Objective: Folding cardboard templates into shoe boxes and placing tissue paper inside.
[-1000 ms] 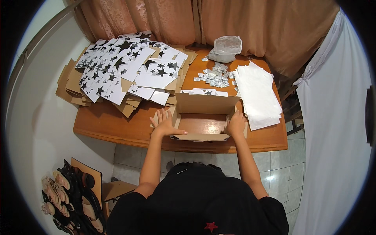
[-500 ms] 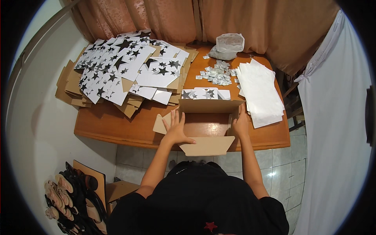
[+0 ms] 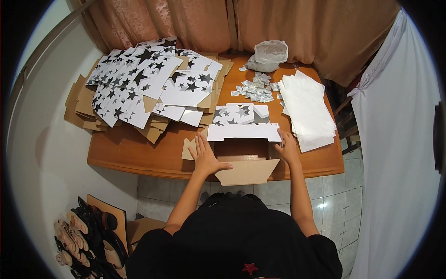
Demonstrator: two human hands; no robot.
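Note:
A cardboard box [image 3: 248, 173] stands partly folded at the table's near edge, brown inside, its near flap hanging toward me. Its far panel [image 3: 244, 132] tips over toward me, showing a white outer face. Along the box's left side my left hand [image 3: 205, 157] is open, fingers spread and thumb stretched across the near flap. My right hand [image 3: 287, 148] is closed on the box's right side, fingers bent beside the white panel's end. Behind the box lies a white piece with grey stars [image 3: 234, 113]; its lower part is hidden.
A big pile of star-printed flat cardboard [image 3: 134, 86] covers the table's left. Small silvery packets [image 3: 258, 88] lie behind the box, near a clear plastic bag [image 3: 269, 56]. White sheets [image 3: 309, 111] are stacked at right. Shoes [image 3: 88, 237] stand at lower left.
The box's far panel has swung toward me, from upright brown to its white face showing. My right hand has slid slightly nearer me; my left has stayed almost in place.

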